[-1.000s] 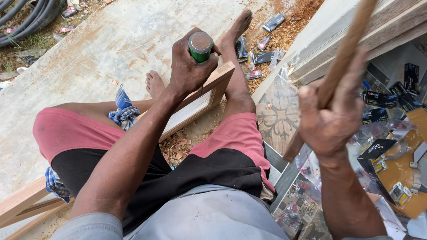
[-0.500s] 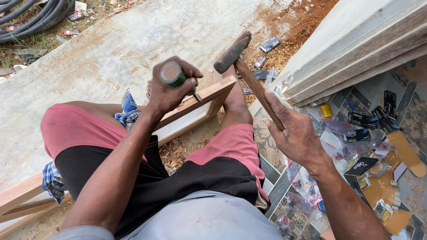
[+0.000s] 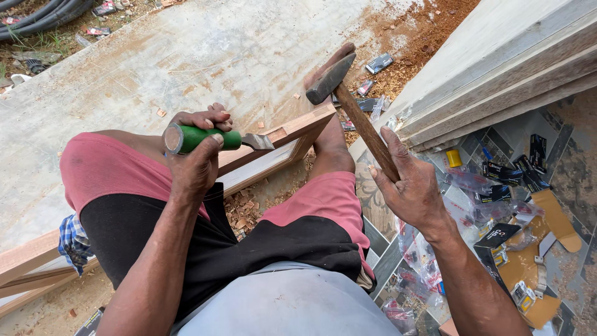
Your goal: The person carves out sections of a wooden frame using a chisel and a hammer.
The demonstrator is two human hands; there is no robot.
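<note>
My left hand [image 3: 196, 158] grips a green-handled chisel [image 3: 205, 138], lying almost level with its steel blade resting on the wooden frame [image 3: 292, 132] that runs between my legs. My right hand [image 3: 413, 186] holds the wooden handle of a hammer [image 3: 348, 99]; its steel head hangs a little above and to the right of the frame's corner. I sit on the ground in red and black shorts, one leg on each side of the frame.
Stacked grey boards [image 3: 497, 68] lean at the right. Small packets and cardboard [image 3: 516, 186] litter the patterned tiles beside my right arm. Wood chips [image 3: 242, 214] lie under the frame. A concrete slab [image 3: 155, 56] spreads ahead, with black hoses [image 3: 37, 18] at top left.
The chisel has tipped from upright to nearly level, blade onto the frame. The hammer has come down from a raised position to hang near the frame's corner.
</note>
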